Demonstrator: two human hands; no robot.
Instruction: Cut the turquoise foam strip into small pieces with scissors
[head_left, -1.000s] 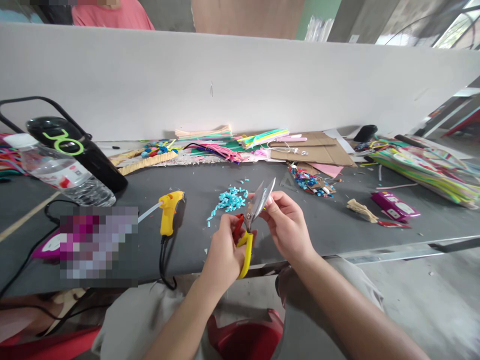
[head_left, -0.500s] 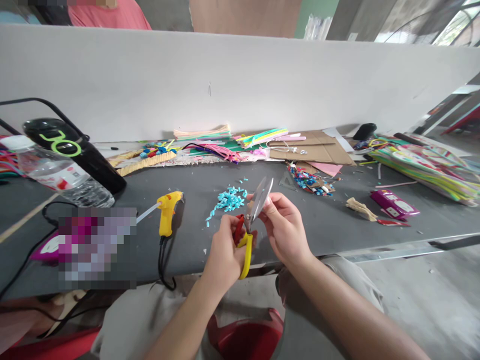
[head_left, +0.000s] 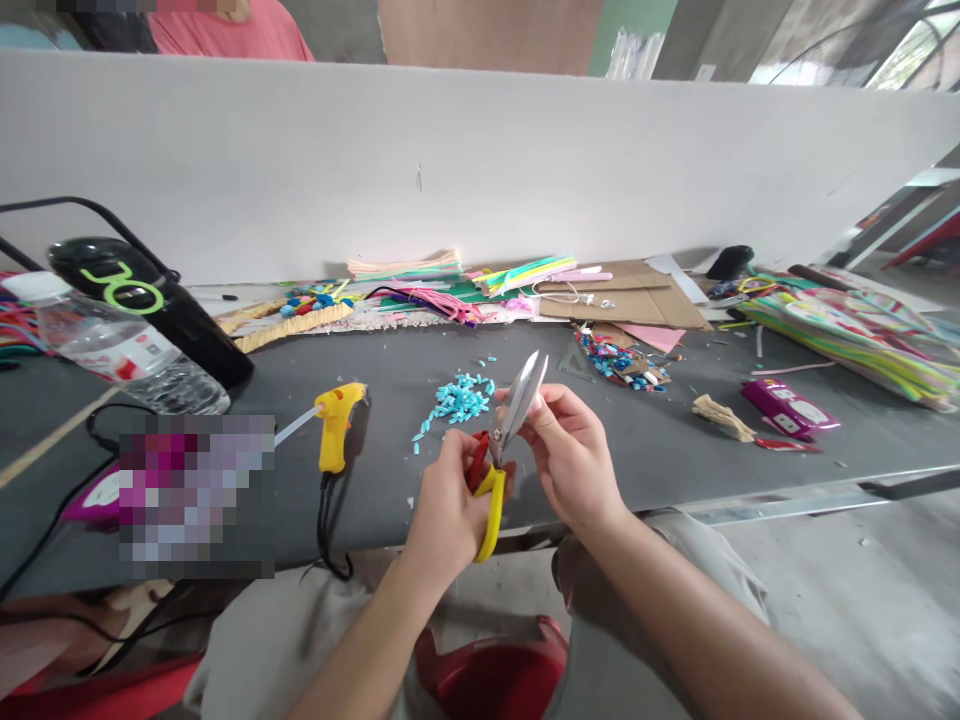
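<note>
My left hand (head_left: 450,505) is closed around the handles of a pair of scissors (head_left: 491,512), one red and one yellow. The blades point up and away from me, with a narrow gap between their tips. My right hand (head_left: 574,450) is beside the blades, thumb and fingers pinched together against them. Whatever it pinches is hidden behind the blades. Just beyond my left hand, a loose pile of small light-blue pieces (head_left: 459,398) lies on the grey table (head_left: 390,370).
A yellow hot glue gun (head_left: 336,430) with a black cord lies left of my hands. Farther left are a water bottle (head_left: 127,350) and a black tumbler (head_left: 157,310). Colourful pipe cleaners (head_left: 847,335) and a purple packet (head_left: 787,408) lie to the right. A white partition (head_left: 480,170) stands behind.
The scissors have turned slightly, and the gap between the two blade tips now shows more clearly. Both hands have stayed almost in place.
</note>
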